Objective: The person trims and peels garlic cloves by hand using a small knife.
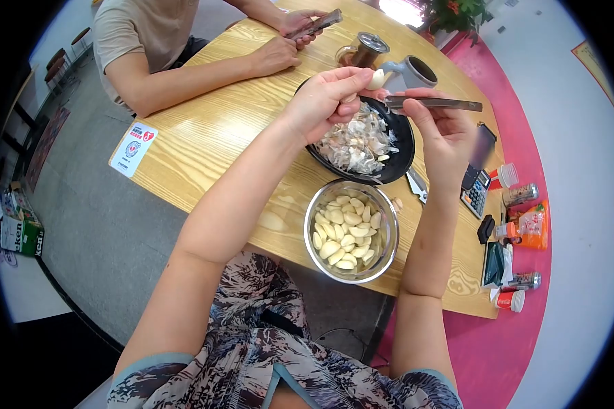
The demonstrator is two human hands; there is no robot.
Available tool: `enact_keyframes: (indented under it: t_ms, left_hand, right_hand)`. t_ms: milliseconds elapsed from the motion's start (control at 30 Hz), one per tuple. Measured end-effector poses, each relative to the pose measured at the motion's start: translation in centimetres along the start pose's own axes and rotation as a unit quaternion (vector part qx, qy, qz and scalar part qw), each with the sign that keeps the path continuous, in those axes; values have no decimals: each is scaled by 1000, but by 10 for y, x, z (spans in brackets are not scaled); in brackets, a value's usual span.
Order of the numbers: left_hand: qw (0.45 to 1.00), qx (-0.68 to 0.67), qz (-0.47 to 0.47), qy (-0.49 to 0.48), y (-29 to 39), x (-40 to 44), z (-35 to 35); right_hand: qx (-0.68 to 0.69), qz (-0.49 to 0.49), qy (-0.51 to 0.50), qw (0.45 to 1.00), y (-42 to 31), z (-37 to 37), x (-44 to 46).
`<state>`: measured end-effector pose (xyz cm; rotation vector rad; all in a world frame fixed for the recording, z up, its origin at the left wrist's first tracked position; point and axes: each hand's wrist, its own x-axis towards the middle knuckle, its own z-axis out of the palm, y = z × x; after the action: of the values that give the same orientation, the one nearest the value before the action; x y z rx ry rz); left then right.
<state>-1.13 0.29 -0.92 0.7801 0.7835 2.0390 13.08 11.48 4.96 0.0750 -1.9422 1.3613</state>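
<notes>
Above a black bowl [404,146] of papery garlic skins [357,142], my left hand [329,97] pinches a whitish garlic clove [376,79] between thumb and fingers. My right hand [441,133] is closed on a metal tool [443,103], perhaps a knife or tweezers, whose tip points left toward the clove. Nearer to me stands a shiny metal bowl [312,238] holding several peeled garlic cloves [346,232]. A few small pieces lie on the table just right of that bowl.
Across the wooden table [184,150], a person [140,68] holds a phone [314,25]. Beyond the black bowl are a glass teapot [370,49] and a grey mug [416,72]. A calculator [475,193], scissors [417,185], jars and cups line the right side.
</notes>
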Motion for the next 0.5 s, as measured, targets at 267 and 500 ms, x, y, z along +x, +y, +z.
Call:
enact_keyframes:
  t_ms: [267,500]
  left_hand:
    - [997,30,-39,-50,1,-1,2]
    - [996,9,-73,-57,5,-2,5]
  right_hand:
    - [-74,-47,24,996,9,6,1]
    - [-108,-75,67,989,15,-2,5]
